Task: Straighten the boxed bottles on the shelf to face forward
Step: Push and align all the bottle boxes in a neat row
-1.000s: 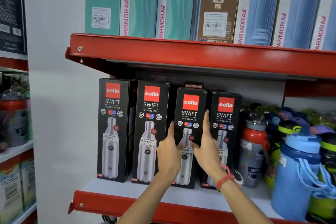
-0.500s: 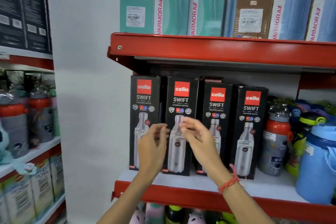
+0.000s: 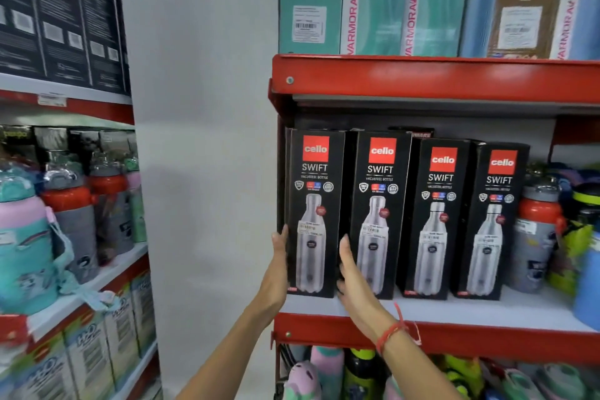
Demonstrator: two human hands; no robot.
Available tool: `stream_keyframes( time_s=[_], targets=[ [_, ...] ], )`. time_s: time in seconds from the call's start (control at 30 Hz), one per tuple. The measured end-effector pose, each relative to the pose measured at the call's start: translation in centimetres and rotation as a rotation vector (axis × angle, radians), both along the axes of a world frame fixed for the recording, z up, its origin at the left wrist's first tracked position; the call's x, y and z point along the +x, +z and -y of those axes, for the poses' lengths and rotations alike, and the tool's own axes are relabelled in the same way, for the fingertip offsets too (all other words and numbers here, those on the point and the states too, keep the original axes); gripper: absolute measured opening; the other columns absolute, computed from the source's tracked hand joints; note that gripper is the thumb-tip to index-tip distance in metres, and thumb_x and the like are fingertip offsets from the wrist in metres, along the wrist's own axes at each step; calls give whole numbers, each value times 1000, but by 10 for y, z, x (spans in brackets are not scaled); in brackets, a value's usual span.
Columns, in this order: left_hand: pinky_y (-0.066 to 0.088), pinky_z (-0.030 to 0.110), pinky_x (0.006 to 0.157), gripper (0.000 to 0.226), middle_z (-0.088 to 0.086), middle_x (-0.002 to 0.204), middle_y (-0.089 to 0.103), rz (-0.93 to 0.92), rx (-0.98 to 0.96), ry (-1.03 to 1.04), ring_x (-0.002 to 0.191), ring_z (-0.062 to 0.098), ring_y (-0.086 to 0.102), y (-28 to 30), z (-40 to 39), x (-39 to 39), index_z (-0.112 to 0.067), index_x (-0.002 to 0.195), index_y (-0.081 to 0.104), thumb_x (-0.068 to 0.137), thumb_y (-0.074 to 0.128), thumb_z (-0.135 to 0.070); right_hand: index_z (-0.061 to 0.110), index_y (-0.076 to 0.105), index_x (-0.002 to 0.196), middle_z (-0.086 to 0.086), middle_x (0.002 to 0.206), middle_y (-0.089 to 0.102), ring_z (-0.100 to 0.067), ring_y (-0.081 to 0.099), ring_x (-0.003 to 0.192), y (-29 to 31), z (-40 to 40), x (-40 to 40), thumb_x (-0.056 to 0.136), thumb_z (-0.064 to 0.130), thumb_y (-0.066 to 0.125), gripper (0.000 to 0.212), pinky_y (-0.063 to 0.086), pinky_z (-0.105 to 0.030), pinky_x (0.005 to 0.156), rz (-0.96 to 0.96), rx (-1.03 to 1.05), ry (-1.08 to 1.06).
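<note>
The first box (image 3: pixel 313 211), the leftmost of four black bottle boxes, is standing upright on the white shelf (image 3: pixel 454 308), sitting at about 9 o'clock from the row's middle and right at the shelf's left end. Both hands are flanking it. The left hand (image 3: pixel 278 265) is lying flat along its left edge, fingers extended and pressing the side rather than curling round it. The right hand (image 3: pixel 349 266) is slotting into the gap between this box and the second box (image 3: pixel 378 214), fingers straight, palm against the first box's right side. So the box is being squeezed between two open palms, not gripped in a fist.

To do this well, I judge the hands should be twisting the box gently about its base, keeping it flat on the shelf so it is not tipping, and stopping once the front panel is squaring up with the red shelf lip (image 3: pixel 487 334). Pressure should be staying low on the carton, since a tall narrow box is likely to topple if pushed near the top.

The box is looking tall, slim and matte black, showing a red logo square at 12 o'clock on its face, white lettering under it, a steel bottle picture below, and a small price sticker across the bottle. Its front is already facing nearly forward.

At 3 o'clock, the third box (image 3: pixel 436 221) and fourth box (image 3: pixel 493 224) are standing close together, also facing out. Further toward 3 o'clock, loose bottles (image 3: pixel 535 230) are crowding the shelf.
</note>
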State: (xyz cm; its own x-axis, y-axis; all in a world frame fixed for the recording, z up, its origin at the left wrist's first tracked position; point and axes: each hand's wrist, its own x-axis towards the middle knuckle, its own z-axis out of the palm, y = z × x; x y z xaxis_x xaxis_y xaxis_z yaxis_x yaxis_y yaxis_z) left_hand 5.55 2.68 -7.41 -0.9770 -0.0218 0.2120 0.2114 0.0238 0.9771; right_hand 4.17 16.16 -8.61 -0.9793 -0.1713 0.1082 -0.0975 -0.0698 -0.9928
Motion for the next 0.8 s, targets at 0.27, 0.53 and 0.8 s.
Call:
stream_keyframes(
  time_s=[0.27, 0.53, 0.8],
  targets=[
    [21, 40, 115, 72, 1, 156, 30, -23, -147, -68, 143, 25, 30, -15, 28, 14, -59, 140, 12, 72, 1, -78, 58, 2, 141, 12, 158, 10, -18, 16, 143, -6, -4, 21, 70, 89, 20, 80, 15, -48, 113, -41, 240, -34],
    [30, 24, 106, 62, -3, 151, 39, -70, -112, -76, 139, 16, 36, -19, 29, 39, -55, 142, 22, 83, 6, -69, 58, -5, 140, 30, 142, 10, -15, 12, 143, -1, -13, 54, 74, 83, 16, 74, 10, -47, 113, -69, 370, -27],
    [29, 42, 115, 68, 4, 153, 37, -68, -151, -12, 139, 24, 38, -22, 25, 53, -56, 141, 22, 77, 8, -75, 54, -2, 143, 17, 156, 15, -17, 17, 143, 3, -17, 58, 74, 84, 20, 79, 15, -45, 112, -58, 448, -50]
  ],
)
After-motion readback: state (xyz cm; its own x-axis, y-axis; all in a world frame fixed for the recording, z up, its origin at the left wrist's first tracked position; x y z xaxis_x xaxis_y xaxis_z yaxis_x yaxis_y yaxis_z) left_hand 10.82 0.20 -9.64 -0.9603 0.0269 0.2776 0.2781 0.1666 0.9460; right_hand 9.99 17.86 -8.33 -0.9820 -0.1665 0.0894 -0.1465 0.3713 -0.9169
